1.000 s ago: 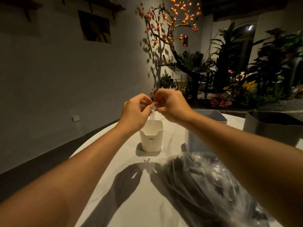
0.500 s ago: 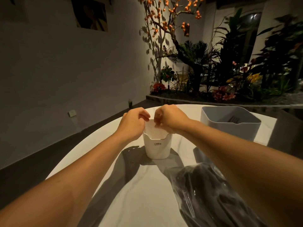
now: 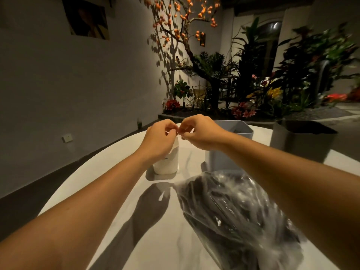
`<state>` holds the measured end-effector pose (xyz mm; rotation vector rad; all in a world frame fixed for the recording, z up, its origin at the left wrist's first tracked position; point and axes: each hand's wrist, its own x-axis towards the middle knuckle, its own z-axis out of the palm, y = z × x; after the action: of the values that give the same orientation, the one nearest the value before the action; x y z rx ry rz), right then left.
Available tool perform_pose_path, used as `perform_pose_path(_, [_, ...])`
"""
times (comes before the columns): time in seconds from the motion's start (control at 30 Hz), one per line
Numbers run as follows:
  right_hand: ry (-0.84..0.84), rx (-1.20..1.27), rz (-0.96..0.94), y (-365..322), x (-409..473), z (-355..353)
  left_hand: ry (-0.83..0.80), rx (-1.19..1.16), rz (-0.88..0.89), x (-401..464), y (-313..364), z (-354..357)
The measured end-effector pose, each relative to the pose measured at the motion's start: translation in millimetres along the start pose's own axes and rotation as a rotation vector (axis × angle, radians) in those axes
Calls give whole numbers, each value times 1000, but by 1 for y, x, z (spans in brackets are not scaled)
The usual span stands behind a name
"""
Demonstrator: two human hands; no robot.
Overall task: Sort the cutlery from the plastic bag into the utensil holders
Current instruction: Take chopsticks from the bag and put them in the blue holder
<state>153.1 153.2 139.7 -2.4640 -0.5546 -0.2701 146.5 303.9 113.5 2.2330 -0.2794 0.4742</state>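
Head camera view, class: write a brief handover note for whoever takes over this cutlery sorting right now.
Left hand and right hand: fingertips pinched together on something small and clear above the white holder; what it is cannot be told.
Plastic bag of dark cutlery lies on the table, nearly full.
Light grey holder holds a few dark pieces; dark grey holder contents hidden.
Left: nearly all the sorting.

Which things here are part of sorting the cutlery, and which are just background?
Part of the job: plastic bag of cutlery, white holder, light grey holder, dark grey holder, both hands.

Background: orange-flowered tree, potted plants, wall picture, wall socket.
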Motion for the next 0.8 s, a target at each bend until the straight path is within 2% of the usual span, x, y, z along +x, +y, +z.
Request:
perform_pose_path(0.37, [59,12,134,26,-133,-85,-112,-153,80,-76,106,43])
perform_pose_path(0.63, [122,-29,308,86,-215,-118,-243,-189,105,-123,165,129])
perform_pose_path(0.8, [125,-107,441,131,-257,-114,-336,-67,109,-157,183,190])
